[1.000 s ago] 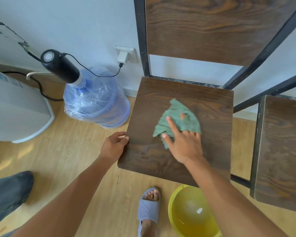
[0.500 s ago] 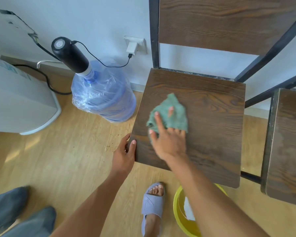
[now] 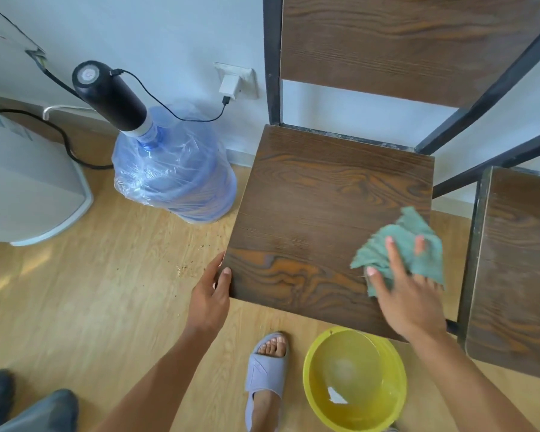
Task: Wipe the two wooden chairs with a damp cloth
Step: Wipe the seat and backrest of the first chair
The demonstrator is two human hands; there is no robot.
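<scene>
A dark wooden chair (image 3: 318, 213) with a black metal frame stands in front of me, its seat facing up. My right hand (image 3: 409, 291) presses a green cloth (image 3: 402, 241) flat on the seat's right side, near the front corner, fingers spread over it. My left hand (image 3: 211, 291) grips the seat's front left corner, thumb on top. The second wooden chair (image 3: 518, 263) stands just to the right, only its seat's left part in view.
A yellow basin (image 3: 315, 397) with water sits on the floor below the seat's front edge, beside my foot in a grey slipper (image 3: 265, 372). A plastic-wrapped water jug (image 3: 175, 176) with a black pump stands left of the chair. A white appliance (image 3: 22, 188) is at far left.
My right hand has swept the cloth from the seat's left-middle across to its right side. My left hand has kept hold of the front left corner.
</scene>
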